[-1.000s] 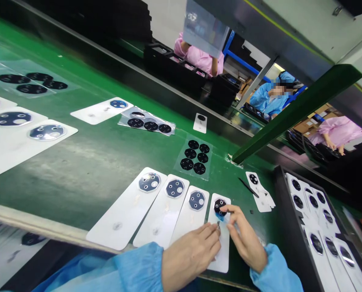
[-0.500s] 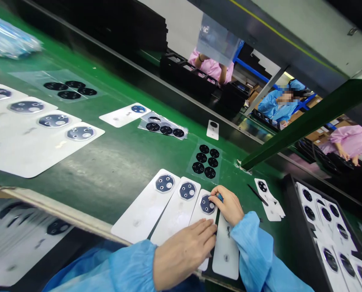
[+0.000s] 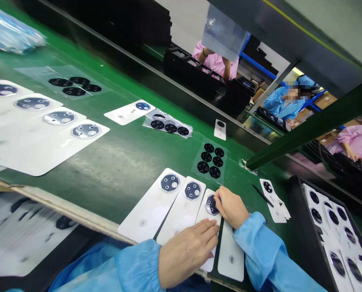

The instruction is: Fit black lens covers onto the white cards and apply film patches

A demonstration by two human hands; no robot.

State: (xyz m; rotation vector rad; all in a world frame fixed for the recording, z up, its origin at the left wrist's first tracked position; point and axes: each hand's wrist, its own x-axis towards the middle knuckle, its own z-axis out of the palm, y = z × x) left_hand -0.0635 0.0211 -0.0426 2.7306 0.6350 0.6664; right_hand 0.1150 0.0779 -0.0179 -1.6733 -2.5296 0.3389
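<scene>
One hand [image 3: 190, 248], the left, is lying flat with outstretched fingers on a white panel [image 3: 203, 214], third of four in a row, while the right hand [image 3: 232, 207] is curling over its dark patch [image 3: 211, 206], whether pinching anything I cannot tell. The row is lying near the front edge of a shiny green bench [image 3: 126, 156], where a sheet of black discs [image 3: 212, 162] and a dark tray [image 3: 305, 227] are sitting. Farther out, a green post [image 3: 302, 133] is slanting up, and people in pink [image 3: 216, 63] and a person in blue [image 3: 274, 102] are showing
</scene>
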